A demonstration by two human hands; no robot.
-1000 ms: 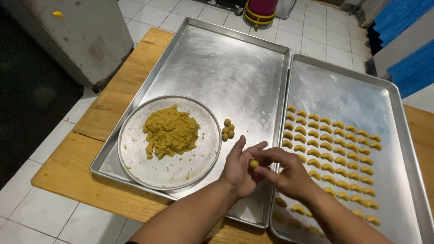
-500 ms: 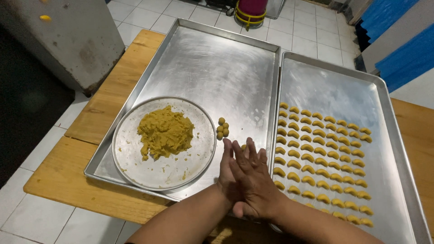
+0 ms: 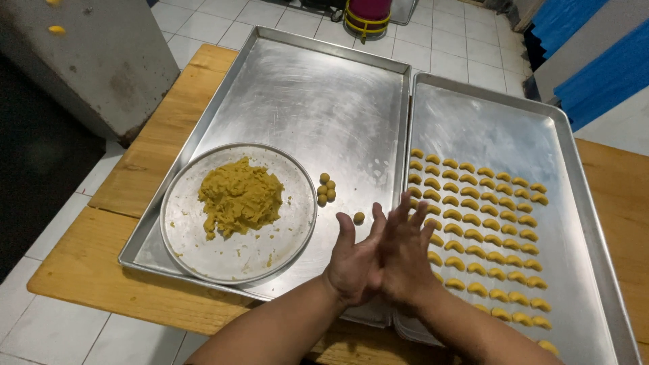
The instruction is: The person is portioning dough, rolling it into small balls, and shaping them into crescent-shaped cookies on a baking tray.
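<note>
Just ahead of the pressed-together left hand [image 3: 353, 265] and right hand [image 3: 403, 253], fingers [image 3: 414, 215] straight and palm to palm, a loose dough ball [image 3: 359, 217] lies on the left tray [image 3: 297, 81]. Whether dough is held between the palms cannot be told. Dough [image 3: 238, 196] is heaped on the round plate [image 3: 203, 250]; crescents [image 3: 487, 230] fill the right tray [image 3: 487, 128].

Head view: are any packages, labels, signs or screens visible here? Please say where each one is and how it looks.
None can be seen in the head view. There are only two bare metal trays, a round metal plate holding yellow dough, small dough balls and rows of curved dough pieces. The left hand and right hand are pressed together, palm to palm.
</note>
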